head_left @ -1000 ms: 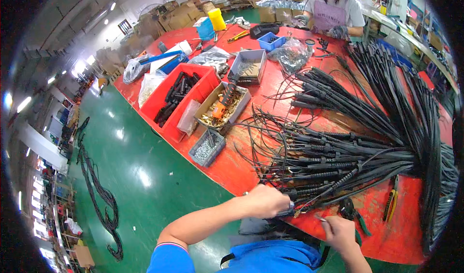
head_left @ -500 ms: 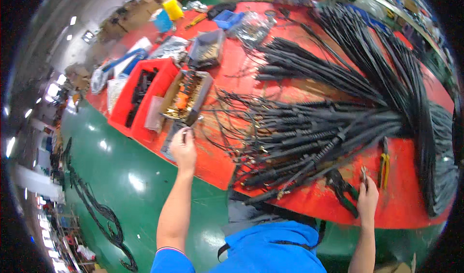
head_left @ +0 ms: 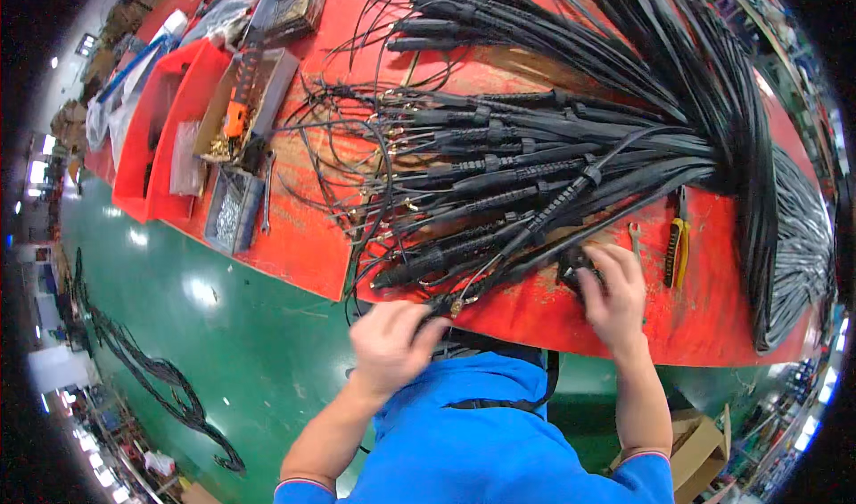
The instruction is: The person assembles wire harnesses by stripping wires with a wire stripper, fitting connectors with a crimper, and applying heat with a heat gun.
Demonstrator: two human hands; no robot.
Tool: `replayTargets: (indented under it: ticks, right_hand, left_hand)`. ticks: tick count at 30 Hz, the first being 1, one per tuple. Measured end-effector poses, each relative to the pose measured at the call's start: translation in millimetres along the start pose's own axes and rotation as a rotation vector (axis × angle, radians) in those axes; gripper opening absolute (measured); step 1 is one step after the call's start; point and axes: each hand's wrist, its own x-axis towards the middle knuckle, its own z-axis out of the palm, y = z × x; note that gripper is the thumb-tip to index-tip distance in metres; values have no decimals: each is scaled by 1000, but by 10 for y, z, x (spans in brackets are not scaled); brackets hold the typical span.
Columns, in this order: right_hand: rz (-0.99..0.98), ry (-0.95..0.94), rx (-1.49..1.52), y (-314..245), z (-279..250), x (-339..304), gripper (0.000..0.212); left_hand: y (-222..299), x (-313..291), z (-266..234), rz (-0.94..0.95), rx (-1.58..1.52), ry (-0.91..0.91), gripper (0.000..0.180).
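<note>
My left hand (head_left: 390,342) is at the table's front edge, its fingers closed at the end of a black cable (head_left: 439,307). A small brass fitting (head_left: 456,308) shows just right of my fingertips. To the right, my right hand (head_left: 612,295) curls its fingers over a black hand tool (head_left: 572,268), which it mostly hides. A small wrench (head_left: 635,239) lies bare beside that hand, left of yellow-handled pliers (head_left: 678,252). Behind both hands spreads a large bundle of black cables (head_left: 526,187), with thin leads and brass tips pointing left.
A second wrench (head_left: 267,194) lies by a grey bin (head_left: 234,210) of small metal parts. Beyond it are a cardboard box (head_left: 283,69) with an orange-and-black tool (head_left: 237,116) in it, and a red bin (head_left: 192,85). Loose black cables (head_left: 160,370) lie on the green floor.
My left hand has come from the bins to the cable end, and a wrench now lies by the grey bin. My right hand has left the small wrench and moved left onto the black tool.
</note>
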Motion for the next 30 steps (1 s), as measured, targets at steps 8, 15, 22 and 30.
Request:
replayTargets:
  ticks: [8, 15, 22, 30]
  right_hand:
    - [-551, -344, 178, -631, 335, 702, 48]
    - [-949, -436, 148, -717, 558, 1054, 27]
    - [-1037, -453, 199, -783, 642, 1213, 20]
    - [-1048, -710, 340, -802, 618, 1364, 23]
  left_hand:
    - [277, 42, 316, -72, 233, -80, 28]
    - [305, 110, 214, -27, 156, -46, 20]
    - [338, 239, 70, -92, 154, -176, 18]
    - [235, 258, -6, 15, 55, -274, 24]
